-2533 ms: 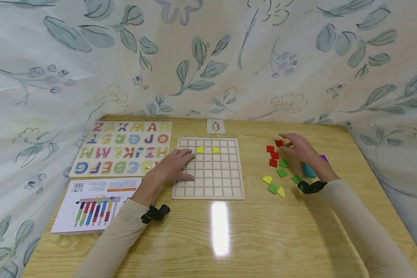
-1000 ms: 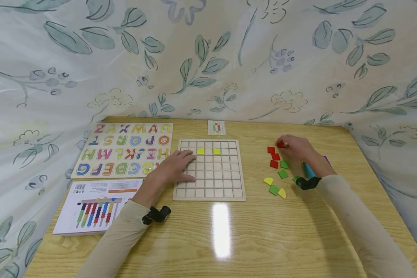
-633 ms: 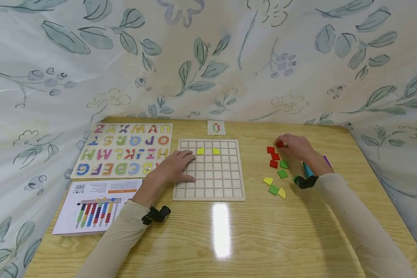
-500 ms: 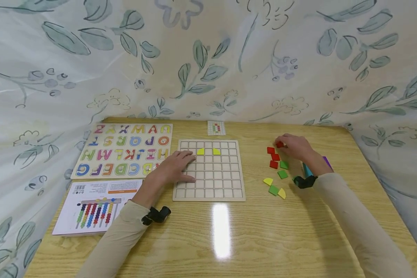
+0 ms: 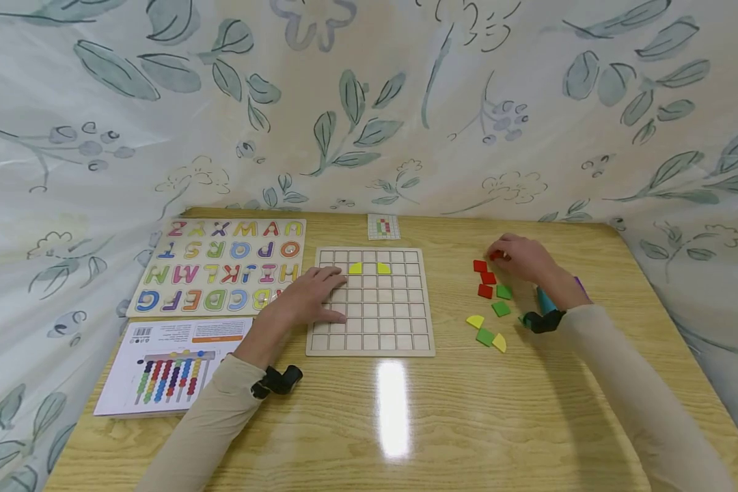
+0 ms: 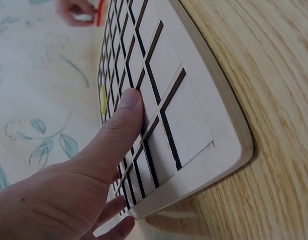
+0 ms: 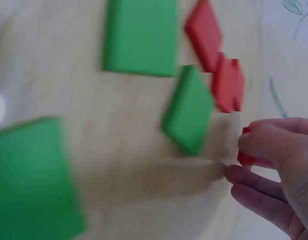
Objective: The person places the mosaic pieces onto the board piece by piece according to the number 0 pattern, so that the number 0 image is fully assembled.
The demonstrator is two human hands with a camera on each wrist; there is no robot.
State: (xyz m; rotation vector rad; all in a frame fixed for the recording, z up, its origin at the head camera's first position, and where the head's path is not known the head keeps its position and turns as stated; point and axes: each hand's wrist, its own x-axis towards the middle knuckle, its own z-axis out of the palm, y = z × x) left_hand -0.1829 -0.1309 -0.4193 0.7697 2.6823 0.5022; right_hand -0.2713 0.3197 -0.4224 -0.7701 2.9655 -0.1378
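My left hand (image 5: 310, 295) rests on the left part of a pale wooden grid board (image 5: 387, 347), fingers spread. In the left wrist view its thumb (image 6: 121, 125) lies on the board's squares, and other fingertips sit by the board's edge. Two yellow quarter-circle tiles (image 5: 355, 268) lie in squares near the far side. My right hand (image 5: 523, 258) pinches a red square tile (image 7: 245, 147) between thumb and fingers, at the table's right side. Beside it lie several more red tiles (image 5: 485, 291) and green square tiles (image 5: 501, 309). Two yellow quarter-circles (image 5: 499, 342) lie nearer.
A small pattern card (image 5: 383, 227) lies beyond the board. To the left are a wooden alphabet puzzle (image 5: 218, 266) and a box with an abacus picture (image 5: 172, 369). A blue piece (image 5: 545, 301) shows partly under the right wrist. Floral cloth (image 5: 369, 137) hangs behind the table.
My right hand came down onto the outermost red tile and took it between its fingertips, then shifted only slightly. The left hand has stayed in place on the board.
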